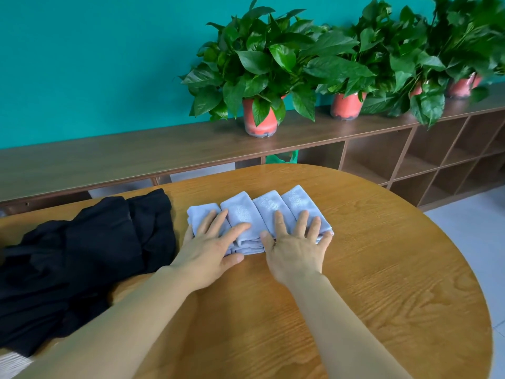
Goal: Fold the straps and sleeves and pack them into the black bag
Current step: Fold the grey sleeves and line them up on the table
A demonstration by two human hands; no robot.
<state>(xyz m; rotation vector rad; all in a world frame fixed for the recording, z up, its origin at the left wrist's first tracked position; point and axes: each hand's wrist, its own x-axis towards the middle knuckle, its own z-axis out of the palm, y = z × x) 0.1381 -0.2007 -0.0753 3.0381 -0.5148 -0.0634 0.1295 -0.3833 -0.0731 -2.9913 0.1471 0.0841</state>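
The fingers [218, 220] of the left hand [209, 248] lay straight and slightly spread, pressing flat on the left part of a row of folded pale blue sleeves [240, 212], with the thumb resting on the table just in front of the cloth. The right hand [296, 248] lay the same way beside it, fingers straight and fanned over the right part of the row. Neither hand pinched or gripped the cloth. The sleeves sat side by side, overlapping, near the middle of the round wooden table [382, 269]. The black bag [95, 242] lay crumpled on the table to the left, just beside the left hand. Behind the table, a long wooden shelf [109, 160] carried leafy plants [259, 58] in red pots [259, 123] against a teal wall [95, 64].
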